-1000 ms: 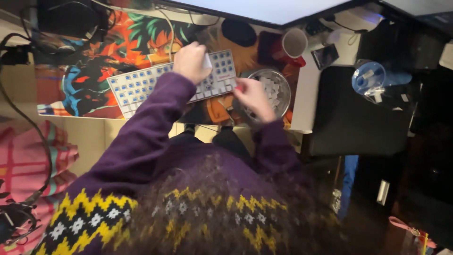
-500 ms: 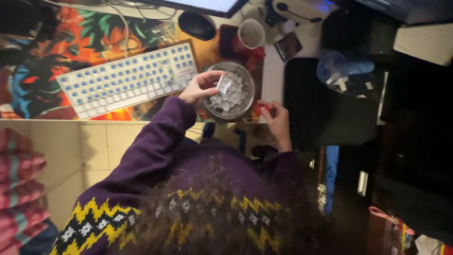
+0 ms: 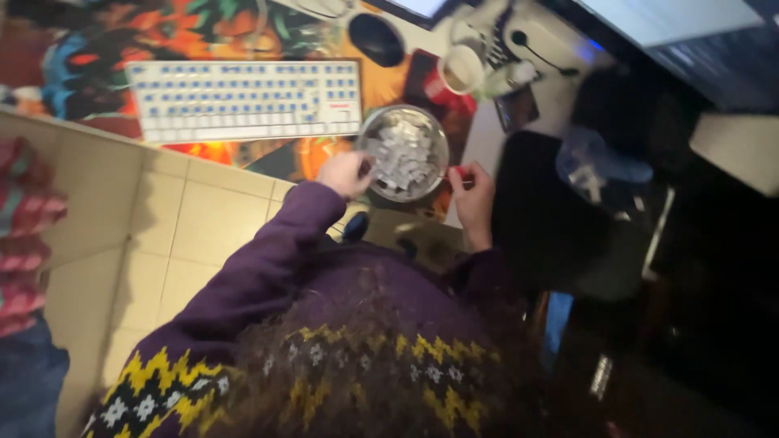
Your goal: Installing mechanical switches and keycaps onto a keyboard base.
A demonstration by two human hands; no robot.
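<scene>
Your left hand (image 3: 345,173) rests at the left rim of the round glass bowl (image 3: 367,136), with its fingers curled in toward the pile of small white key caps (image 3: 403,154) inside. The picture is blurry there, so you cannot tell if that hand has a cap in it or is just touching the rim. The bowl sits near the front edge of the bench, right in front of you, so both hands can get to it without a long reach.

Your right hand (image 3: 472,188) is just to the right of the bowl. Its fingers are pinched shut on a small red thing (image 3: 460,172), and that thing is too small to make out. This hand is close to the bowl but seems not to touch it.

The white keyboard (image 3: 243,100) with blue spots lies farther away and to the left, on a bright picture mat (image 3: 211,32). It is well apart from both hands. It lies flat with its top up, so the spots are easy to get at.

A red cup (image 3: 459,71) and a dark mouse (image 3: 376,39) sit far back, out of the way.
</scene>
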